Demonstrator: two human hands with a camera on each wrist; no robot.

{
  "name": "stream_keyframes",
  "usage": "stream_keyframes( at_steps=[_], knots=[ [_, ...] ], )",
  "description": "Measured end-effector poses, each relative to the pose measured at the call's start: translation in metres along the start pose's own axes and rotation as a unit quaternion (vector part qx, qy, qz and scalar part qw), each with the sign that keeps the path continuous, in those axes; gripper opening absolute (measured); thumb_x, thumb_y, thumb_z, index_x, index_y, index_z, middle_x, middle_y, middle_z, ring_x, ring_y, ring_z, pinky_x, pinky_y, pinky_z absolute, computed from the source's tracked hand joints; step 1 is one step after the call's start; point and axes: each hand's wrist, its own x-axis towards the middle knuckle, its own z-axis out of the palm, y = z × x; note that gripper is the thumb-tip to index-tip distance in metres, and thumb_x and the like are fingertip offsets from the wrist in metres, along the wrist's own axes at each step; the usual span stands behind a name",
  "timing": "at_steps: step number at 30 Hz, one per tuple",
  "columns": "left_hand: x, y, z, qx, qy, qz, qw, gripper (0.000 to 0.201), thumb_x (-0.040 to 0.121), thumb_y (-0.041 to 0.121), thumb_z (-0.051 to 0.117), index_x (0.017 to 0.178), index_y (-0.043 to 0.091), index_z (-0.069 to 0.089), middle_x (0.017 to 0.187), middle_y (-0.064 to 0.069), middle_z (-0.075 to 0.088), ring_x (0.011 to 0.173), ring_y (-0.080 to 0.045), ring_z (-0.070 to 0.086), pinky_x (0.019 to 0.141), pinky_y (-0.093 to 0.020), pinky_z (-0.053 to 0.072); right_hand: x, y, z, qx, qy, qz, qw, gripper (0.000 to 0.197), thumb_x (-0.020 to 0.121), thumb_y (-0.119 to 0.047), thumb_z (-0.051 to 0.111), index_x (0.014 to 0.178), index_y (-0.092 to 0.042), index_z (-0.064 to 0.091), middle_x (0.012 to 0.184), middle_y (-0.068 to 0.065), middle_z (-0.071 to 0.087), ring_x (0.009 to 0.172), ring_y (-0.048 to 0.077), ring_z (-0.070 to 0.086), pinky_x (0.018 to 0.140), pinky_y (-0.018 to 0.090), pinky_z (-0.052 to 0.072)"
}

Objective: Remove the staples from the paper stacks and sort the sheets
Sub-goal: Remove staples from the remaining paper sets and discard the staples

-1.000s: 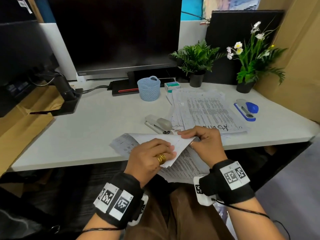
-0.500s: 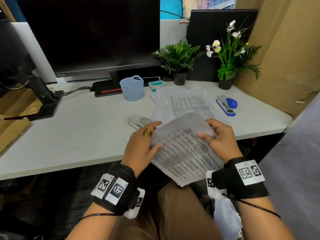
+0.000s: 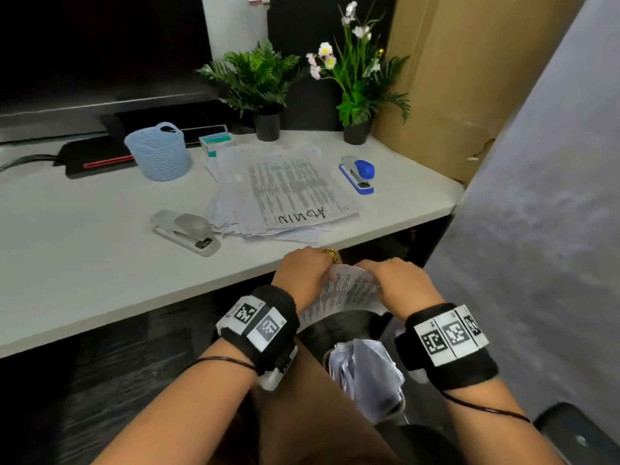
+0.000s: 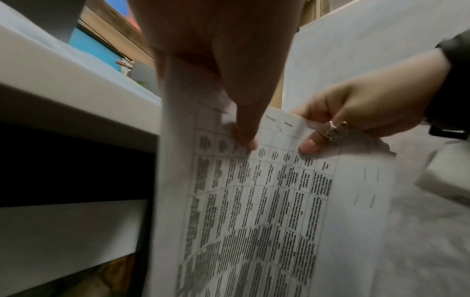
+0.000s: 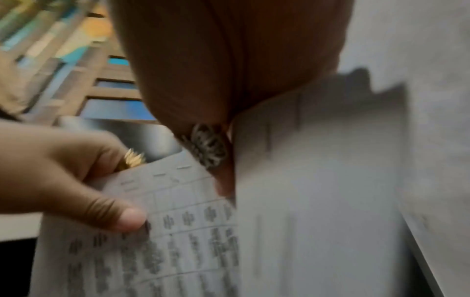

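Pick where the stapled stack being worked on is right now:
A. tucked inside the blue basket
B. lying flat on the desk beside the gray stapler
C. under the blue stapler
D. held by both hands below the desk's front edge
D: the left hand and right hand both pinch the top edge of the stapled stack in front of and below the desk edge, over the lap.

Printed stapled stack (image 4: 267, 201) w/ staples (image 4: 288, 124) along top edge is hanging curled just below desk edge (image 3: 235, 280).
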Motion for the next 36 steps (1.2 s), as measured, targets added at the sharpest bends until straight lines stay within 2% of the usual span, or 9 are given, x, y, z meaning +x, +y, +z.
stream_keyframes(
  at_steps=[4, 7, 14, 17, 19, 22, 27, 31, 36],
  knots=[
    [0.006, 0.009, 0.026, 0.012, -0.075, -0.002, 0.997, 0.031, 0.099, 0.033, 0.041, 0.113, 0.013, 0.059, 0.102, -0.009, 0.065, 0.093, -0.026, 0.061, 0.075, -0.031, 0.044, -0.004, 0.028, 0.018, 0.257, 0.030, 0.056, 0.964, 0.057, 0.086, 0.010, 0.043, 0.130, -0.023, 0.056, 0.124, 0.007, 0.062, 0.115, 0.020, 0.056, 0.095, 0.019, 0.039],
    [0.011, 0.019, 0.047, -0.120, -0.139, -0.002, 0.983, 0.032, 0.100, 0.029, 0.041, 0.120, 0.012, 0.059, 0.108, -0.014, 0.065, 0.098, -0.030, 0.062, 0.084, -0.035, 0.048, -0.002, 0.040, 0.034, 0.356, 0.066, 0.147, 0.921, 0.054, 0.083, 0.014, 0.034, 0.118, -0.015, 0.064, 0.118, 0.012, 0.062, 0.105, 0.021, 0.055, 0.074, 0.015, 0.038],
    [0.010, 0.030, 0.083, -0.272, -0.187, -0.003, 0.944, 0.039, 0.100, 0.019, 0.043, 0.138, 0.012, 0.047, 0.129, -0.010, 0.058, 0.119, -0.021, 0.054, 0.103, -0.029, 0.039, 0.001, 0.042, 0.045, 0.643, 0.083, 0.283, 0.707, 0.020, 0.094, -0.012, 0.047, 0.080, -0.006, 0.062, 0.083, 0.011, 0.058, 0.075, 0.020, 0.058, 0.058, 0.021, 0.049],
    [0.010, 0.035, 0.097, -0.225, -0.192, 0.000, 0.955, 0.039, 0.099, 0.017, 0.042, 0.136, 0.006, 0.045, 0.124, -0.015, 0.059, 0.116, -0.025, 0.055, 0.100, -0.035, 0.041, -0.001, 0.041, 0.054, 0.523, 0.103, 0.297, 0.792, 0.025, 0.086, -0.033, 0.066, 0.086, -0.009, 0.061, 0.083, 0.006, 0.061, 0.080, 0.020, 0.059, 0.068, 0.025, 0.046],
    [0.008, 0.041, 0.097, -0.224, -0.235, 0.014, 0.946, 0.042, 0.098, 0.023, 0.047, 0.136, 0.007, 0.044, 0.123, -0.016, 0.058, 0.116, -0.028, 0.055, 0.098, -0.036, 0.043, -0.002, 0.040, 0.056, 0.439, 0.123, 0.309, 0.835, 0.014, 0.082, -0.014, 0.068, 0.093, -0.011, 0.061, 0.093, 0.007, 0.062, 0.091, 0.022, 0.059, 0.070, 0.022, 0.040],
    [0.009, 0.042, 0.084, -0.241, -0.277, 0.036, 0.930, 0.059, 0.092, 0.037, 0.057, 0.142, 0.014, 0.037, 0.142, -0.006, 0.043, 0.125, -0.021, 0.046, 0.106, -0.028, 0.034, -0.005, 0.043, 0.051, 0.376, 0.100, 0.318, 0.865, 0.047, 0.081, 0.003, 0.052, 0.126, -0.009, 0.052, 0.115, 0.014, 0.059, 0.107, 0.027, 0.056, 0.076, 0.021, 0.040],
    [0.027, 0.021, 0.051, -0.154, -0.067, 0.051, 0.984, 0.040, 0.095, 0.031, 0.051, 0.131, 0.015, 0.052, 0.131, -0.004, 0.046, 0.122, -0.019, 0.038, 0.102, -0.030, 0.034, -0.015, 0.041, 0.032, 0.174, 0.045, 0.306, 0.935, 0.038, 0.086, -0.003, 0.048, 0.123, -0.007, 0.045, 0.106, 0.018, 0.059, 0.096, 0.035, 0.058, 0.067, 0.032, 0.040],
    [0.045, 0.006, 0.036, 0.013, 0.093, 0.107, 0.990, 0.030, 0.087, 0.021, 0.063, 0.116, 0.014, 0.066, 0.132, -0.013, 0.052, 0.121, -0.035, 0.044, 0.096, -0.048, 0.044, -0.022, 0.035, 0.020, 0.070, 0.036, 0.289, 0.954, 0.030, 0.086, -0.006, 0.047, 0.115, -0.015, 0.053, 0.089, 0.009, 0.055, 0.090, 0.032, 0.059, 0.063, 0.030, 0.037],
    [0.068, -0.009, 0.025, 0.164, 0.026, -0.013, 0.986, 0.072, 0.090, 0.064, 0.033, 0.150, 0.031, 0.013, 0.158, -0.014, -0.006, 0.141, -0.046, -0.010, 0.111, -0.058, -0.007, -0.018, 0.035, 0.034, 0.048, -0.001, 0.273, 0.961, 0.036, 0.087, -0.006, 0.048, 0.118, -0.019, 0.059, 0.104, 0.009, 0.063, 0.096, 0.030, 0.061, 0.066, 0.029, 0.040]
  ],
)
